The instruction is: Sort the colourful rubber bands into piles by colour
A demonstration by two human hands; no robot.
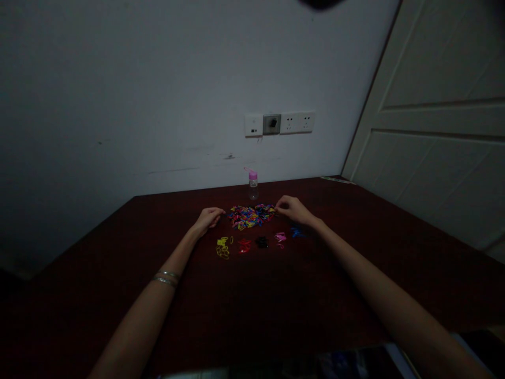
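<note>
A heap of small mixed-colour elastic bands (251,216) lies on a dark red table (252,305). My left hand (209,217) rests at the heap's left edge with fingers curled. My right hand (291,208) touches the heap's right edge, fingers bent in a pinch; what they hold is too small to see. In front of the heap lie small sorted piles: yellow bands (223,247), red bands (244,245), black bands (261,241), pink bands (280,238) and blue bands (296,231).
A small clear bottle with an open pink cap (253,184) stands behind the heap near the wall. Wall sockets (280,123) sit above it. A white door (434,131) stands at the right. Bracelets (167,278) circle my left forearm.
</note>
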